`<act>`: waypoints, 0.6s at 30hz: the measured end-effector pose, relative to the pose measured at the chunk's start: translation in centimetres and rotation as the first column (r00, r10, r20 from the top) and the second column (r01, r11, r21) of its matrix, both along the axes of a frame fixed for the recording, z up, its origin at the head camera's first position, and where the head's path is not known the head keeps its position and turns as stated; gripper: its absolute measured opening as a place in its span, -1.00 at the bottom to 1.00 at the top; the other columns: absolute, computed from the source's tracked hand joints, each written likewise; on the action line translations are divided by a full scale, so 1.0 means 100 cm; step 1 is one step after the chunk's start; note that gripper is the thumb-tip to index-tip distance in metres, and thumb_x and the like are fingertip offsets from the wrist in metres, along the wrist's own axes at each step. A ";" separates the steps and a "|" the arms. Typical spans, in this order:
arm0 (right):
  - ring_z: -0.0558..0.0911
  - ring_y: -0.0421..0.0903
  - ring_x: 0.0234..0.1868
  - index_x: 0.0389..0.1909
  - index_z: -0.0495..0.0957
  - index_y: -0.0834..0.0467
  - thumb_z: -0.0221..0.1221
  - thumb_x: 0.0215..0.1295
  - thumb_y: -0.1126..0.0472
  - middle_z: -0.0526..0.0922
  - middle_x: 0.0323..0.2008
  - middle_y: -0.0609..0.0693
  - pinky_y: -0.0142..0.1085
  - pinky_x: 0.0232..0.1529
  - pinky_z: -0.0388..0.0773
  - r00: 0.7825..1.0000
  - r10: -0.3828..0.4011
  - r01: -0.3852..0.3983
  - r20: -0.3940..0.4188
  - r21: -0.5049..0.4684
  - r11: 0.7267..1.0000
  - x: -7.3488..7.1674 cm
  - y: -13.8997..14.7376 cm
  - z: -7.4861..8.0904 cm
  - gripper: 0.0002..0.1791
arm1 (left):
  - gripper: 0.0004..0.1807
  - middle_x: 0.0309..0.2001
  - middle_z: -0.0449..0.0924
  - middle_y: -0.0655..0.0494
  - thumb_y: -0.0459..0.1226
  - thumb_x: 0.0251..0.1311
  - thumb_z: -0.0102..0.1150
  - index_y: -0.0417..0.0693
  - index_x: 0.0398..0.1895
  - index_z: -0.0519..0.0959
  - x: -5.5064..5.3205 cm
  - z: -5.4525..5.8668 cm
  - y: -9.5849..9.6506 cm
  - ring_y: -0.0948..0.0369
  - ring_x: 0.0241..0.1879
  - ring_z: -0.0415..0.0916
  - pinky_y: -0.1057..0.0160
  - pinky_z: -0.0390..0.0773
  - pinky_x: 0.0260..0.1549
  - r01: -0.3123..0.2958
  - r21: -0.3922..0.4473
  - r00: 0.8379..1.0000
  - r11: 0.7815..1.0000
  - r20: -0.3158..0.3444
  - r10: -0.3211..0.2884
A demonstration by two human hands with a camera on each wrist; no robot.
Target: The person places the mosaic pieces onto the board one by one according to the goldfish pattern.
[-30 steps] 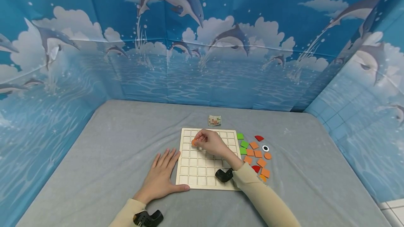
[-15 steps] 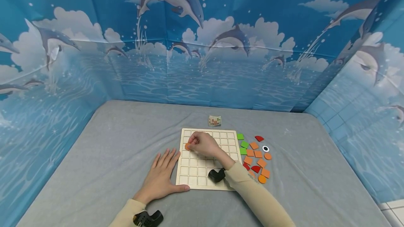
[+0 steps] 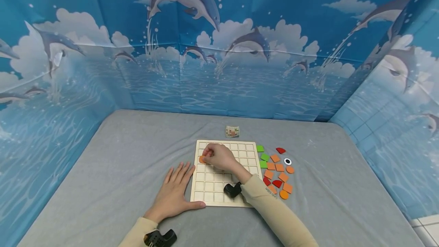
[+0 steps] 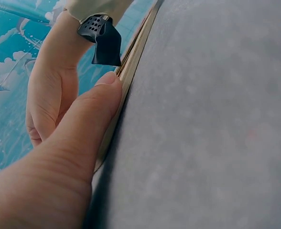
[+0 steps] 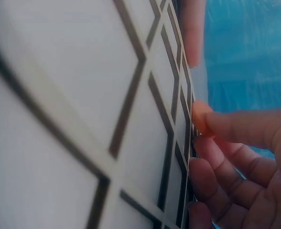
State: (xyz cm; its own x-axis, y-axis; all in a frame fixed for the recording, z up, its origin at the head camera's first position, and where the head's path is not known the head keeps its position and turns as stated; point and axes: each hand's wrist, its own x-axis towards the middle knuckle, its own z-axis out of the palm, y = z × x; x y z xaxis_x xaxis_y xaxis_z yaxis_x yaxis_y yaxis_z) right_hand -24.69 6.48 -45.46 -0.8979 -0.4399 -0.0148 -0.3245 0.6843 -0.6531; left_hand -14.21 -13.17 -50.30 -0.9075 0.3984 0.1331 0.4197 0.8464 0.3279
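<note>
A pale wooden grid board (image 3: 210,186) lies flat on the grey cloth. Over its upper left part, my right hand (image 3: 222,157) pinches a small orange round piece (image 3: 201,159) between thumb and fingers. In the right wrist view that orange piece (image 5: 202,118) is at the board's surface, its edge meeting the grid. My left hand (image 3: 175,188) lies spread along the board's left side, thumb on the lower left corner. The left wrist view has the left thumb (image 4: 95,112) against the board's edge (image 4: 139,45).
Right of the board lie loose pieces: several orange squares (image 3: 279,167), green squares (image 3: 265,157), red wedges (image 3: 277,183), orange discs (image 3: 284,194) and a white ring with a black centre (image 3: 287,161). A small patterned card (image 3: 232,131) lies beyond the board. A dolphin-print curtain (image 3: 219,79) surrounds the table.
My right hand has moved left across the board with the orange piece, toward the left column, and then nearly stopped. My left hand has stayed in place.
</note>
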 end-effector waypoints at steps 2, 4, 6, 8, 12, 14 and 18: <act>0.47 -0.22 -0.54 -0.38 0.58 0.03 0.28 0.22 0.16 0.52 -0.53 -0.18 -0.32 -0.50 0.40 1.000 0.002 -0.002 0.000 0.007 1.000 0.000 0.000 0.001 -0.93 | 0.29 0.48 -0.11 -0.01 0.59 -0.21 -0.11 -0.01 0.51 -0.04 0.000 0.000 0.000 0.06 0.45 -0.28 -0.02 -0.32 0.36 0.002 0.000 1.000 1.000 0.000 -0.002; 0.47 -0.22 -0.54 -0.37 0.59 0.03 0.28 0.23 0.16 0.52 -0.53 -0.18 -0.32 -0.49 0.41 1.000 0.009 -0.009 0.000 0.015 1.000 0.000 -0.001 0.002 -0.94 | 0.29 0.48 -0.11 -0.01 0.59 -0.21 -0.11 -0.01 0.51 -0.04 0.000 0.000 0.000 0.06 0.45 -0.28 -0.02 -0.32 0.36 0.001 -0.001 1.000 1.000 -0.004 -0.001; 0.47 -0.22 -0.53 -0.35 0.59 0.03 0.27 0.24 0.16 0.51 -0.52 -0.18 -0.32 -0.50 0.40 1.000 0.018 -0.018 -0.004 0.025 1.000 0.000 -0.001 0.002 -0.95 | 0.29 0.48 -0.11 0.00 0.59 -0.21 -0.12 -0.01 0.51 -0.04 0.000 0.000 0.000 0.06 0.45 -0.28 -0.02 -0.32 0.36 -0.001 -0.004 1.000 1.000 -0.007 0.001; 0.46 -0.22 -0.54 -0.34 0.60 0.03 0.27 0.24 0.15 0.51 -0.53 -0.18 -0.32 -0.51 0.40 1.000 0.023 -0.022 -0.011 0.039 0.999 -0.001 -0.002 0.002 -0.95 | 0.29 0.48 -0.11 0.00 0.59 -0.21 -0.12 -0.01 0.51 -0.04 0.000 0.000 0.000 0.06 0.45 -0.28 -0.02 -0.31 0.36 -0.002 -0.006 1.000 1.000 -0.007 0.002; 0.46 -0.24 -0.56 -0.32 0.61 0.00 0.26 0.24 0.13 0.50 -0.53 -0.21 -0.33 -0.53 0.38 1.000 0.018 -0.016 -0.023 0.072 0.997 -0.001 -0.003 0.001 -0.95 | 0.29 0.48 -0.11 0.00 0.59 -0.21 -0.12 -0.01 0.51 -0.04 0.001 0.000 0.000 0.06 0.45 -0.29 -0.03 -0.31 0.36 0.002 -0.005 1.000 1.000 -0.006 -0.002; 0.46 -0.24 -0.57 -0.31 0.62 0.00 0.27 0.23 0.13 0.51 -0.54 -0.21 -0.33 -0.53 0.38 1.000 0.012 -0.009 -0.029 0.081 0.997 0.000 -0.003 0.002 -0.94 | 0.29 0.49 -0.12 0.01 0.59 -0.20 -0.12 -0.01 0.51 -0.04 0.001 0.001 0.000 0.06 0.45 -0.29 -0.03 -0.31 0.36 0.003 -0.004 1.000 1.000 -0.005 -0.003; 0.46 -0.24 -0.57 -0.31 0.63 0.02 0.27 0.23 0.14 0.51 -0.54 -0.21 -0.33 -0.54 0.38 0.999 0.007 -0.005 -0.033 0.080 0.997 0.001 -0.004 0.003 -0.94 | 0.29 0.49 -0.12 0.01 0.59 -0.20 -0.12 -0.01 0.51 -0.03 0.001 0.001 0.000 0.07 0.45 -0.29 -0.03 -0.31 0.36 0.002 -0.007 1.000 1.000 -0.007 -0.003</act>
